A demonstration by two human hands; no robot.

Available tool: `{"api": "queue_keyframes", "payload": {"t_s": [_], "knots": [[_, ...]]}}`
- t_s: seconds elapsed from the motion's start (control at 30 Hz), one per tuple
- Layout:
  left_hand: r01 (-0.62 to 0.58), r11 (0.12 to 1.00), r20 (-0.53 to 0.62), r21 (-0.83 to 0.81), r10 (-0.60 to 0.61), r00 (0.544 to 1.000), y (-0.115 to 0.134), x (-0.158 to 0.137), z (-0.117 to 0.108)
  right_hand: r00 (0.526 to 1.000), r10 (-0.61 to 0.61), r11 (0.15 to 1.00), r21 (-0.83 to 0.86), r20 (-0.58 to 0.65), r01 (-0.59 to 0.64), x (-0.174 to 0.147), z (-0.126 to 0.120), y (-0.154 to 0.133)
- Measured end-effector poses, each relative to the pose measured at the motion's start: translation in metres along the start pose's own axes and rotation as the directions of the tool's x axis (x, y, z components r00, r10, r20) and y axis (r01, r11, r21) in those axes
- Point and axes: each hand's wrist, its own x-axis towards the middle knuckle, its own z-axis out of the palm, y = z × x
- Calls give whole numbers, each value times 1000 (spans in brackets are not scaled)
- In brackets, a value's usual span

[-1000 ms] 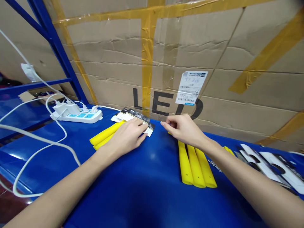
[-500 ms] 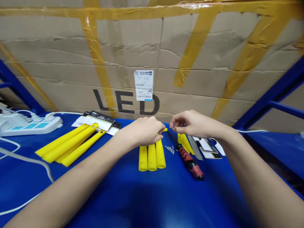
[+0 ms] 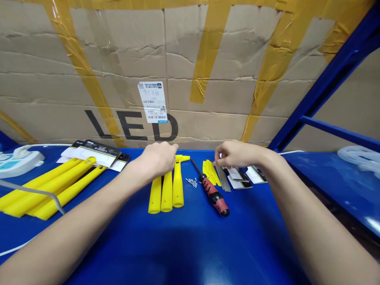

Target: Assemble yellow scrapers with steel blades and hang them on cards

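My left hand (image 3: 158, 160), its fingers curled, is over the top ends of three yellow tubular handles (image 3: 166, 194) standing side by side. The rightmost one shows a T-shaped head; whatever lies under the fingers is hidden. My right hand (image 3: 233, 153) has thumb and forefinger pinched at the upper end of flat grey metal strips (image 3: 223, 180). Whether a strip is between the fingertips cannot be made out. Flat yellow strips (image 3: 210, 173) lie just left of these. Between the hands are a red and black screwdriver (image 3: 214, 194) and several small screws (image 3: 192, 182).
More yellow handles (image 3: 63, 188) lie at left, near black and white printed cards (image 3: 99, 153). A white power strip (image 3: 26, 164) and cables sit farther left. More cards (image 3: 255, 174) lie at right. A large taped carton (image 3: 184, 59) and a blue frame post (image 3: 320, 79) stand behind.
The view has shifted rightward. My right hand has moved from above the screwdriver tip to the grey strips. My left hand stays over the yellow handles, and a T-shaped head now shows.
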Motion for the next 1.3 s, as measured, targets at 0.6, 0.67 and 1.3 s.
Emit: {"api": "queue_keyframes", "payload": {"t_s": [0.6,0.67,1.3], "knots": [[69,988,48,-138,-63,997,-54,-5,-11,996,-74,995,61,-49,77,7,16,-40],[-112,978,-59,-176,103,993,-56,-9,-17,998,-46,997,67,-35,49,6,15,-44],[-389,897,85,-209,413,907,-45,-13,-14,985,173,978,-122,7,-171,1,16,-48]]}}
